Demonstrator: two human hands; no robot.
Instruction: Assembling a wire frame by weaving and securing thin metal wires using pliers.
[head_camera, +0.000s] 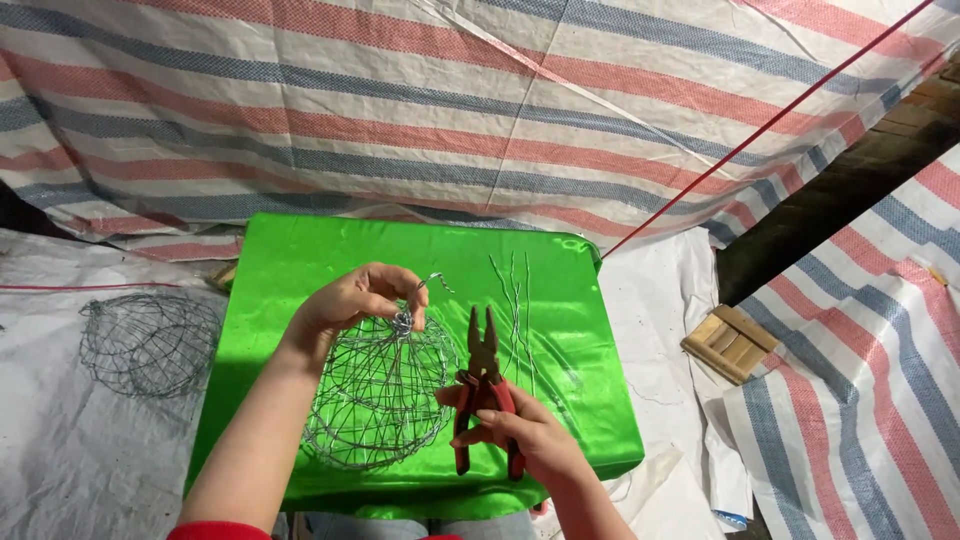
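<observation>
On the far left, a finished wire ball (150, 343) lies on the white sheeting (60, 440), well apart from the work.

The left hand (350, 300) pinches the twisted knot at the top of a second wire ball (378, 395), thumb and fingers clenched on the knot, with a short curled wire end (436, 282) sticking up just beside the fingertips. This ball rests on the green cloth (300, 250) that covers the tabletop, near its front edge.

The right hand (525, 430) is closed around the red handles of a pair of pliers (483, 385), whose tip points up and away, just beside the ball. The jaws look shut and grip nothing.

Step in hand, as judged: securing the top knot of the wire ball. The next move appears to call for bringing the plier tip to the knot or the loose end while the left hand holds the ball steady.

Further right, a few loose wire strands (517, 300) lie on the green cloth. A red cord (770, 120) runs diagonally across the striped tarpaulin (480, 100). A small slatted wooden block (730, 343) lies on the sheeting at the right.

No packages, labels or signs are visible.
</observation>
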